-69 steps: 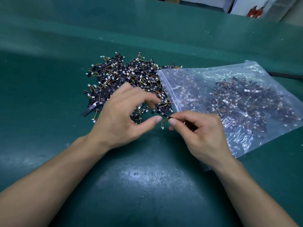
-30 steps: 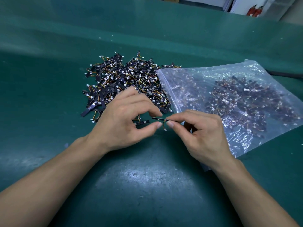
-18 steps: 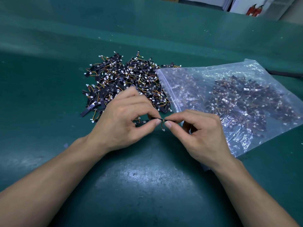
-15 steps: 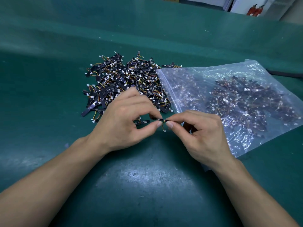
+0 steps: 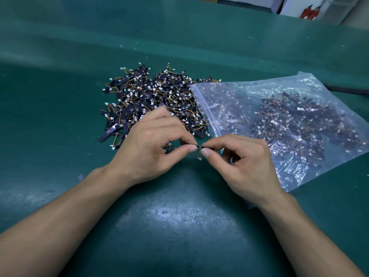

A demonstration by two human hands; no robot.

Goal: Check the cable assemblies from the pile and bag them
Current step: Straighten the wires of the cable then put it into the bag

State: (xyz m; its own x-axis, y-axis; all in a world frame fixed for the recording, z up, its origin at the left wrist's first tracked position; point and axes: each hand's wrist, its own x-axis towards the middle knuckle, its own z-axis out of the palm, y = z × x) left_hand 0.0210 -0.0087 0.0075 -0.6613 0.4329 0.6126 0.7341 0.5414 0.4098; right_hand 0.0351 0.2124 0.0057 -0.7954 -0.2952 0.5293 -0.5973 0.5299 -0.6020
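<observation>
A pile of small cable assemblies (image 5: 151, 96), black strips with orange-yellow wires and white connectors, lies on the green mat. To its right lies a clear zip bag (image 5: 279, 124) holding many more of them, its mouth facing the pile. Just in front of the pile, my left hand (image 5: 151, 148) and my right hand (image 5: 243, 162) both pinch one cable assembly (image 5: 198, 147) between thumb and forefinger. Its thin black strip spans the two pinches, and a short wire with a white connector hangs below.
The green mat (image 5: 60, 116) covers the whole table and rises in a fold at the back. A dark cable (image 5: 347, 89) lies at the far right edge. White panels and red objects (image 5: 309, 11) stand beyond the table at the top right.
My left thumb and forefinger have closed onto the free end of the assembly that my right hand held. Both hands have stayed in front of the pile.
</observation>
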